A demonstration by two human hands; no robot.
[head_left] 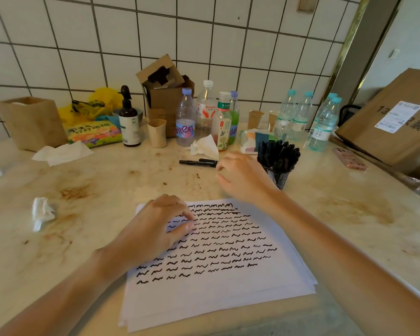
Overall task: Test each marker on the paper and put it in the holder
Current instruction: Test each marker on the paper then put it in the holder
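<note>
Under the flat, empty left hand (155, 229) lies white paper (216, 270) full of black squiggles. Just past the loose, empty right hand (240, 178) lie two black markers (199, 162); right of it stands the black mesh holder (278, 175). A bottle (185, 120) reads "anten".

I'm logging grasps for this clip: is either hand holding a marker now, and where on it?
No. The left hand rests flat on the paper; the right hand reaches empty toward the loose markers.
</note>
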